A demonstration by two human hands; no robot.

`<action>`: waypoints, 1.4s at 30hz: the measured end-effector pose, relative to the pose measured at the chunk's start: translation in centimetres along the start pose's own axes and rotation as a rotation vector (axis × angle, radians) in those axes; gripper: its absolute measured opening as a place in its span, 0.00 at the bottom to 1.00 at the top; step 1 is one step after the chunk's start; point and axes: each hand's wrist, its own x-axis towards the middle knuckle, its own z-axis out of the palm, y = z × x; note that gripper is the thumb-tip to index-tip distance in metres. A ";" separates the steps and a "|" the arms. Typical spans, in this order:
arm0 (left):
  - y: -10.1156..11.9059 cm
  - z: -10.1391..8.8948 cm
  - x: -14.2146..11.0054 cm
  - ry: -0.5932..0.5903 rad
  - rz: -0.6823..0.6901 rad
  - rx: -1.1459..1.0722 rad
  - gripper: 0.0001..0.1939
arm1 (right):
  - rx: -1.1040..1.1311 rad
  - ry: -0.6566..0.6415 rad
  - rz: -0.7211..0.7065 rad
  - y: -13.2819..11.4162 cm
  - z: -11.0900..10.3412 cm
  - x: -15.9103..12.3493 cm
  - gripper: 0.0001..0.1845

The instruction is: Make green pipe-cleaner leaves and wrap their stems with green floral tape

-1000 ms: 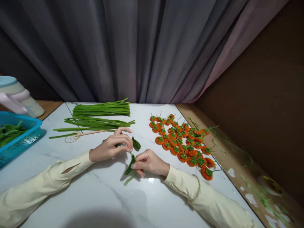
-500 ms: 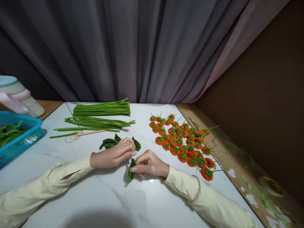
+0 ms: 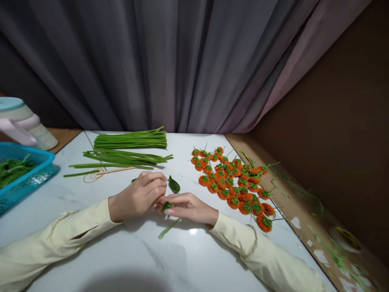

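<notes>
My right hand (image 3: 191, 208) pinches a dark green leaf made of fuzzy craft stem (image 3: 167, 206) between thumb and fingers. Just below it a pale green strip (image 3: 169, 228) slants down over the white tabletop; whether it is joined to the leaf I cannot tell. My left hand (image 3: 138, 198) is closed, its curled fingertips meeting my right fingertips beside the leaf; what they grip is hidden. Another dark green leaf (image 3: 174, 184) lies on the table just beyond the hands. My left hand covers nearly all of the other dark green leaves behind it.
Bright green fuzzy stems (image 3: 130, 140) lie in bundles at the back, near a thin wooden stick (image 3: 117, 170). Many small orange persimmon-like pieces (image 3: 223, 194) spread on the right. At left stand a blue basket (image 3: 45, 162) of green pieces and a cup (image 3: 22, 121). Tape roll (image 3: 346, 238) lies far right.
My left hand has turned into a closed fist and come against my right fingertips, covering the leaf pile. The leaf in my right hand has turned and shows less.
</notes>
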 end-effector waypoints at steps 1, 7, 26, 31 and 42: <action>0.0 0.0 -0.1 0.029 0.054 0.052 0.07 | 0.061 -0.016 0.046 0.0 -0.2 -0.1 0.15; 0.2 -0.2 -0.2 0.148 0.216 0.190 0.10 | 0.237 0.015 0.148 0.6 -1.2 -0.7 0.21; -0.2 2.5 -0.4 -0.259 -0.709 -0.346 0.14 | -0.758 0.771 -0.483 1.1 1.4 -0.3 0.05; 0.0 2.3 -0.1 -0.395 -0.906 -0.573 0.16 | -1.028 0.660 -0.617 2.1 0.9 -0.5 0.08; 0.1 1.8 -0.3 -0.341 -0.873 -0.633 0.16 | -1.492 0.413 -0.735 2.5 0.6 -1.1 0.14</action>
